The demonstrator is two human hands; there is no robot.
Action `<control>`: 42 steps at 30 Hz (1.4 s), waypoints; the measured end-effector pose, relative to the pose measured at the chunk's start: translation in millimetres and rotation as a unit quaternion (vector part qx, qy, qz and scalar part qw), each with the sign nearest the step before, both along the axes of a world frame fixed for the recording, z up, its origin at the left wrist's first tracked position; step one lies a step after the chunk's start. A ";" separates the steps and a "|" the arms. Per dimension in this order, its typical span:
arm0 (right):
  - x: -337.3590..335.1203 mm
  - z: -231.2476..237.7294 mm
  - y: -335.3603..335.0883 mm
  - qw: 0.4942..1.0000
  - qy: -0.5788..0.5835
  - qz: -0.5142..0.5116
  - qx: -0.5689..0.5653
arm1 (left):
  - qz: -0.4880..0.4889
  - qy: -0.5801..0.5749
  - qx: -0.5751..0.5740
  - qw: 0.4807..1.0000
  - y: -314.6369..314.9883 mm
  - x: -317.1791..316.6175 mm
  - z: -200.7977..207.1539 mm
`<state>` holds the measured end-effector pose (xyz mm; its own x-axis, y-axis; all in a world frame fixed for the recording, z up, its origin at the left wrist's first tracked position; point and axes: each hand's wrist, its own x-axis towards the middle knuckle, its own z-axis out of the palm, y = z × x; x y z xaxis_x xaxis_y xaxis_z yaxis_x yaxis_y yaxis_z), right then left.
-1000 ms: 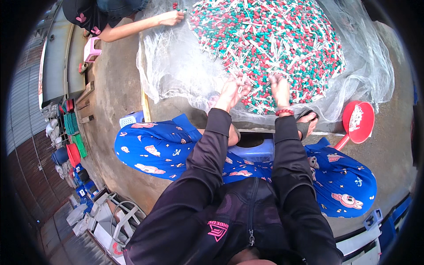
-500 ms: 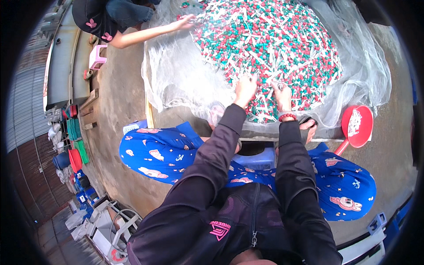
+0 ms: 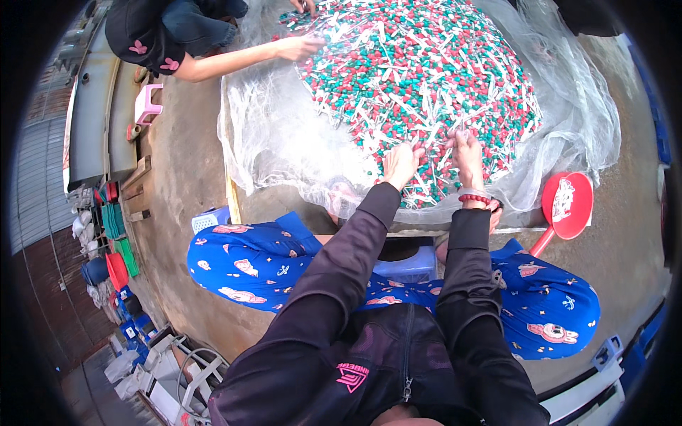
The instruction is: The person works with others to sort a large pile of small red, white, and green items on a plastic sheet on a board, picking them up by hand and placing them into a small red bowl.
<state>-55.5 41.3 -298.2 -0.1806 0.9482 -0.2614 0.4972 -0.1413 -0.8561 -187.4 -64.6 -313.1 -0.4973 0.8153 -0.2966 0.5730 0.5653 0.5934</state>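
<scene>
Pieces (image 3: 419, 78) in red, green and white lie heaped on a see-through sheet (image 3: 273, 145) in the head view, ahead of my hands and around my fingertips. My left hand (image 3: 402, 165) is at the pile's near edge, its fingers bent down; my right hand (image 3: 467, 155) is near it, apart from it, fingers curled over the pieces. I cannot tell whether either is clamped on one. A red scoop (image 3: 580, 200) lies to my right.
</scene>
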 end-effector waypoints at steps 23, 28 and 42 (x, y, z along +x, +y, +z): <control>-33.0 48.1 8.3 0.969 0.014 0.196 0.151 | 0.120 0.039 0.008 0.992 -44.0 -75.1 -23.4; -12.3 39.7 6.7 0.992 0.022 0.110 -0.063 | 0.039 0.038 -0.046 0.997 -46.2 -61.9 -48.2; -16.9 -53.2 -50.5 0.989 -0.041 0.135 0.033 | -0.112 0.117 -0.017 0.987 -45.1 -23.4 -13.8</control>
